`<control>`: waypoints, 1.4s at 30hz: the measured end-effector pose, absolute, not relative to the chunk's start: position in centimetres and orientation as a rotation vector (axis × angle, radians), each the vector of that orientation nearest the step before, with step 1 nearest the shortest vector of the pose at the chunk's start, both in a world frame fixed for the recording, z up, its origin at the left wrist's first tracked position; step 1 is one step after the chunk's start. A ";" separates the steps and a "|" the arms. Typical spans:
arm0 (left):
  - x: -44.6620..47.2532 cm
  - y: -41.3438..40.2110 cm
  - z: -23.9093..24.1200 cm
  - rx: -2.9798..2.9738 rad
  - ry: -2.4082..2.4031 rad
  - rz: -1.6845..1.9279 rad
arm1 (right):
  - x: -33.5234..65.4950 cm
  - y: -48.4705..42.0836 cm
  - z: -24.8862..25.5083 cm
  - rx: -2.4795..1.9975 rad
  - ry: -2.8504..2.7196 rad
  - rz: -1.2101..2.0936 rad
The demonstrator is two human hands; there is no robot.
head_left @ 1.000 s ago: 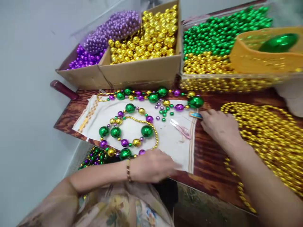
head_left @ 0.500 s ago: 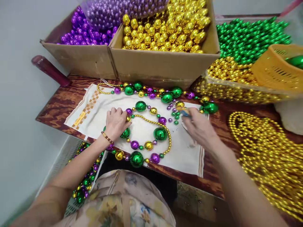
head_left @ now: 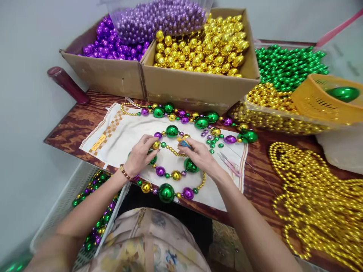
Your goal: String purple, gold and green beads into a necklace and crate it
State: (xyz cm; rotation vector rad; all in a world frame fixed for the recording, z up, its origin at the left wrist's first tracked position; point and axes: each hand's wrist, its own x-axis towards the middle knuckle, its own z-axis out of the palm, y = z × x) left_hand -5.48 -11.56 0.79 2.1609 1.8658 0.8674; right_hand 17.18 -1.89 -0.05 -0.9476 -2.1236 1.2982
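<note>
A necklace of green, purple and gold beads (head_left: 166,193) lies looped on the white cloth, with a thin gold bead strand (head_left: 203,180) joined to it. My left hand (head_left: 141,153) curls over the loop's left side, its thumb and fingers closed around the necklace by a gold bead (head_left: 155,145). Facing it across the loop, my right hand (head_left: 200,155) grips a small blue-and-orange tool (head_left: 183,142), whose kind is unclear. Its orange end points left towards the left fingers. Thread snips with pink handles (head_left: 234,168) rest on the cloth right of that hand.
Loose small green and purple beads (head_left: 211,142) are scattered beyond my right hand. Another bead necklace (head_left: 184,119) stretches along the cloth's back edge. Cardboard boxes (head_left: 195,88) of beads stand behind. Gold strands (head_left: 317,204) cover the right side; a white basket (head_left: 53,211) sits low left.
My right hand has moved left with the blue-and-orange tool, from beside the loose beads to near my left hand. The pink-handled snips now show. My left hand stays at the loop.
</note>
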 end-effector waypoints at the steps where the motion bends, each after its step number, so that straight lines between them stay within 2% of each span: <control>1: -5.5 -11.9 0.6 2.100 1.779 1.023 | 17.4 -2.2 0.0 -0.929 -2.077 1.387; 5: -4.9 -12.4 -0.4 1.808 1.583 1.272 | 17.8 -2.3 0.7 -0.848 -2.046 1.524; 10: -4.7 -11.4 -1.1 1.390 1.481 1.199 | 17.4 -0.8 1.8 -0.890 -2.181 1.524; 14: -4.8 -9.5 -1.0 1.140 1.333 1.206 | 16.8 0.7 1.2 -0.927 -2.121 1.629; 17: -5.0 -7.6 -0.3 0.993 1.290 1.231 | 16.7 2.5 0.8 -0.931 -2.048 1.571; 28: -5.7 0.9 2.0 0.928 1.330 1.152 | 14.1 9.7 0.9 -1.074 -2.116 1.385; 36: -6.3 3.0 1.8 0.865 1.312 1.154 | 13.2 11.7 0.9 -1.164 -2.179 1.298; 42: -6.6 3.5 1.5 0.814 1.325 1.145 | 14.0 12.4 0.2 -1.054 -2.038 1.356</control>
